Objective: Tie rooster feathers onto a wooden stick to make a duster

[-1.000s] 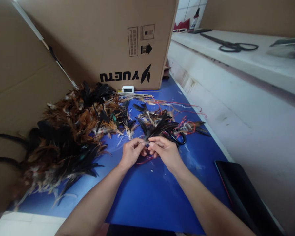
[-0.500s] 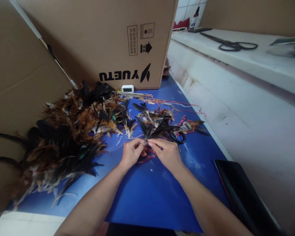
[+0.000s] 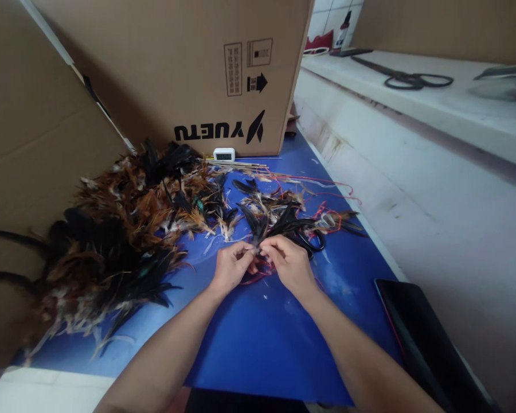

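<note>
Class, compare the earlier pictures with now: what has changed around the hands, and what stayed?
The long black feathers have dipped, their tips lower. The left hand and right hand remain close together; the brown-and-black feather pile stayed put.

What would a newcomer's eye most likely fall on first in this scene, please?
Probably the big heap of brown and black feathers on the left of the blue table, in front of the large brown cardboard box with upside-down black lettering. Next, near the centre, the left hand and right hand meet at the base of some long black feathers.
</note>
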Motion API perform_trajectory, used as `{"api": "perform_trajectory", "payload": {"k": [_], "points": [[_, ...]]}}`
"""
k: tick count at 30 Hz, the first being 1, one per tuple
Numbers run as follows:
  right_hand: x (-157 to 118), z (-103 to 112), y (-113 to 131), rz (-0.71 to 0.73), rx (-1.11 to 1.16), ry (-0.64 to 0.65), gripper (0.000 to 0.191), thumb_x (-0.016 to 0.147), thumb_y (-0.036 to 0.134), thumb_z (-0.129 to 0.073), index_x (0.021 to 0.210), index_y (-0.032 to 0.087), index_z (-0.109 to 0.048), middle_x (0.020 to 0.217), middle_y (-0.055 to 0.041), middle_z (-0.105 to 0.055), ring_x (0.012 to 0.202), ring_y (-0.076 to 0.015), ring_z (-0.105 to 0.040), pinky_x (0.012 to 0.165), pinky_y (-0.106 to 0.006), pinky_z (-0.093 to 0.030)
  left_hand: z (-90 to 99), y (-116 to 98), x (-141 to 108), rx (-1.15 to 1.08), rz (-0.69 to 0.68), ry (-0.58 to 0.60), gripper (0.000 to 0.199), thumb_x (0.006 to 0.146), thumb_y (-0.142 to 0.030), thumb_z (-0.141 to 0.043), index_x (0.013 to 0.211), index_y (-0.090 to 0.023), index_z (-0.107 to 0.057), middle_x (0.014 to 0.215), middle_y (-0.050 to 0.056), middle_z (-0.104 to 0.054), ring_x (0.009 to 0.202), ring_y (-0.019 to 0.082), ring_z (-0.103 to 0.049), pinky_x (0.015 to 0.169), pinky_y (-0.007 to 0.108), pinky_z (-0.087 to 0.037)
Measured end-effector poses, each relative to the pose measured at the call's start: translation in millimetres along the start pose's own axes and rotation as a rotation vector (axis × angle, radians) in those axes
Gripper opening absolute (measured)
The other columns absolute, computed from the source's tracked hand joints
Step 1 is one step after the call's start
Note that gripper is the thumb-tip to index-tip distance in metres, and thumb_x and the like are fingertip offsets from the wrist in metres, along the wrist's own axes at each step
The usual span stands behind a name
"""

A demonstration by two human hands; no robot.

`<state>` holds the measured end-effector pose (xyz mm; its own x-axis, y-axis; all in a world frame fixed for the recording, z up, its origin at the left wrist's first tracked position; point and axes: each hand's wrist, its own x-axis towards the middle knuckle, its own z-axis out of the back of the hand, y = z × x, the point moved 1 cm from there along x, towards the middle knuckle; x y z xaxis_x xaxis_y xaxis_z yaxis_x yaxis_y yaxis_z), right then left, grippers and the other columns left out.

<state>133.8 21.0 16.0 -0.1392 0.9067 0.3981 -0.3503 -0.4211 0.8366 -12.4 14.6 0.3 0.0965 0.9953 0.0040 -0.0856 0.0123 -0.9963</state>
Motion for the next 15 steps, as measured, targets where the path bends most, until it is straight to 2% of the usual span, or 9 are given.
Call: {"api": "perform_trajectory", "payload": {"k": [3, 5, 10, 15], "points": [[-0.4, -2.9, 1.8, 0.070, 0.009, -0.004, 0.015, 0.086, 0.016, -0.047, 0.079, 0.020, -0.059, 0.088, -0.0038, -0.062, 0.077, -0.0143, -0.059, 0.071, -0.026, -0.047, -0.7, 0.5, -0.4, 0.019, -0.004, 0.003, 0.017, 0.080, -0.030, -0.054, 0.077, -0.015, -0.061, 0.057, -0.001, -0.061, 0.044, 0.010, -0.056, 0.046, 0.020, -0.046], [-0.6, -5.5, 0.2, 0.057, -0.002, 0.018, 0.015, 0.088, 0.017, -0.045, 0.083, 0.020, -0.059, 0.092, -0.0043, -0.063, 0.076, -0.0138, -0.060, 0.068, -0.025, -0.048, -0.9, 1.0, -1.0, 0.049, -0.009, 0.007, 0.015, 0.080, -0.027, -0.053, 0.077, -0.015, -0.061, 0.057, -0.001, -0.061, 0.045, 0.010, -0.057, 0.046, 0.019, -0.046], [-1.5, -8.2, -8.7, -0.013, -0.066, 0.045, 0.014, 0.088, 0.020, -0.044, 0.084, 0.020, -0.057, 0.070, 0.0011, -0.061, 0.058, -0.0111, -0.058, 0.058, -0.022, -0.047, -1.5, 0.6, -2.9, 0.152, -0.038, 0.043, 0.016, 0.081, -0.027, -0.051, 0.076, -0.015, -0.061, 0.055, -0.002, -0.060, 0.047, 0.010, -0.057, 0.049, 0.018, -0.044], [-0.9, -7.2, -8.8, 0.048, -0.144, 0.031, 0.016, 0.087, 0.018, -0.043, 0.084, 0.020, -0.058, 0.076, -0.0022, -0.064, 0.067, -0.0140, -0.061, 0.064, -0.024, -0.048, -2.1, -1.1, -4.3, 0.246, -0.070, 0.037, 0.017, 0.081, -0.028, -0.053, 0.075, -0.016, -0.063, 0.055, -0.002, -0.060, 0.050, 0.010, -0.058, 0.051, 0.019, -0.043]]}}
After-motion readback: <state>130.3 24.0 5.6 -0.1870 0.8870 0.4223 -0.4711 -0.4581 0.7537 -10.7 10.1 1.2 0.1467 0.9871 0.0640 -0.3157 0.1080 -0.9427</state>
